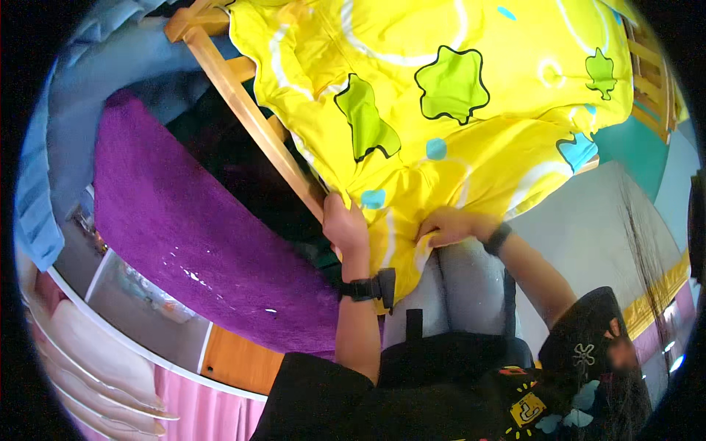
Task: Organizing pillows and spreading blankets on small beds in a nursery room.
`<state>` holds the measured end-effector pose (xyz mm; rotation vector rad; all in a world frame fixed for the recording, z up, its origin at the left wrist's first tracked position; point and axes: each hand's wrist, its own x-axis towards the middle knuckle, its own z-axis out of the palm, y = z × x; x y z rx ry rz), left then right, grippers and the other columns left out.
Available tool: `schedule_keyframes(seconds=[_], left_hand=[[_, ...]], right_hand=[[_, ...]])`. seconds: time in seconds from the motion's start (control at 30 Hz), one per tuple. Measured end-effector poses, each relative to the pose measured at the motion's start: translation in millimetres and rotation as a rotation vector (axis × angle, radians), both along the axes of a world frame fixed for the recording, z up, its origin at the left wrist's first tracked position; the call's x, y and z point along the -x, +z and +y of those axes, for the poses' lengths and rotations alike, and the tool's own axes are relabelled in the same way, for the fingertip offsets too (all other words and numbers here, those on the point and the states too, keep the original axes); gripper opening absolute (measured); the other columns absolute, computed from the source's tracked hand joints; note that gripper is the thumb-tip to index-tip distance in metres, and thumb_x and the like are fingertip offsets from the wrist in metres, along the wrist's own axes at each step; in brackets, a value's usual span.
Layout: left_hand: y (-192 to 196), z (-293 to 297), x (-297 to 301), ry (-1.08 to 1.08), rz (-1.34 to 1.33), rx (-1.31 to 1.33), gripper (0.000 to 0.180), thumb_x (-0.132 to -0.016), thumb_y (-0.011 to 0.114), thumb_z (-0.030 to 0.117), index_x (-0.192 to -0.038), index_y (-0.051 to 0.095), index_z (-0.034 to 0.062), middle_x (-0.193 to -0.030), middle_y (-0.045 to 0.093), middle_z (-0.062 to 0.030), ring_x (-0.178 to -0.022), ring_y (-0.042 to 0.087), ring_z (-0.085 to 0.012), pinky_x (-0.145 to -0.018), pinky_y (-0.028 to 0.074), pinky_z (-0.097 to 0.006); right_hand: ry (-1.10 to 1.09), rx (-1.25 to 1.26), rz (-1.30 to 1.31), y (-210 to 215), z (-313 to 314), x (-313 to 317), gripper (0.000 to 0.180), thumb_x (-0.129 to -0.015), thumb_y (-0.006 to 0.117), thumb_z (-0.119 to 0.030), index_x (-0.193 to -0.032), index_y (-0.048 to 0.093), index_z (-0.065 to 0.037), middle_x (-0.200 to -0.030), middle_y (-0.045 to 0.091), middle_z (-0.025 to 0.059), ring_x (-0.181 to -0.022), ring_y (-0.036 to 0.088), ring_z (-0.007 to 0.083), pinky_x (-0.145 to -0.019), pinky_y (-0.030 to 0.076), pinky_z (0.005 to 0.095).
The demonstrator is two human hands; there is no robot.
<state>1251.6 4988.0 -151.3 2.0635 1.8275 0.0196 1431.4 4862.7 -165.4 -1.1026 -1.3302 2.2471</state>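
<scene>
A bright yellow quilt (401,81) with green, blue and white printed shapes spreads over a small wooden bed frame, its near end drawn together in folds. My left hand (346,226) is closed around the quilt's near left edge, right beside the wooden side rail (254,121). My right hand (450,226) pinches a gathered fold of the same cloth a little to the right, fingers bent over it. Between the hands, a loose corner of the quilt hangs down over my legs. Both wrists wear dark bands. The quilt hides most of the bed beneath it.
A purple fabric-covered surface (198,228) curves along the left side. Beyond it stand a white-edged cabinet with an orange door (239,360) and a pink curtain (206,404). Another wooden rail (649,73) is at the far right, above grey flooring (596,228). Blue cloth hangs at left.
</scene>
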Motion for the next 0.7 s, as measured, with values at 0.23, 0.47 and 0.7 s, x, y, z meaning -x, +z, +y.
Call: schedule_keyframes(seconds=[0.23,0.47,0.7], left_hand=[[-14.5,0.7,29.5,0.069,0.067,-0.008,0.008,-0.074,0.054,0.007,-0.079,0.051,0.0021,-0.077,0.055,-0.0159,-0.074,0.054,-0.0362,-0.061,0.044,-0.042],[-29.7,-9.0,13.4,-0.001,0.256,0.127,0.015,-0.069,0.055,0.007,-0.08,0.045,0.0046,-0.082,0.05,-0.0118,-0.082,0.05,-0.032,-0.066,0.041,-0.041],[-67.8,-23.2,32.3,-0.402,0.239,0.367,0.027,-0.076,0.051,0.018,-0.098,0.057,0.0038,-0.122,0.042,-0.0141,-0.112,0.04,-0.0334,-0.09,0.035,-0.042]], right_hand=[[-0.245,-0.283,-0.689,-69.8,134.4,-20.6,0.094,-0.057,0.073,-0.045,-0.13,0.028,-0.007,-0.133,0.027,0.0198,-0.122,0.028,0.0314,-0.097,0.03,0.0398],[0.317,-0.5,-1.151,-148.9,96.9,93.0,0.087,-0.066,0.062,-0.044,-0.137,0.017,-0.02,-0.142,0.013,0.01,-0.13,0.016,0.0262,-0.1,0.018,0.0519],[0.294,-0.528,-1.341,-161.2,91.1,94.6,0.058,-0.078,0.049,-0.044,-0.13,0.036,-0.024,-0.142,0.016,0.0062,-0.13,0.015,0.0229,-0.099,0.018,0.0528]])
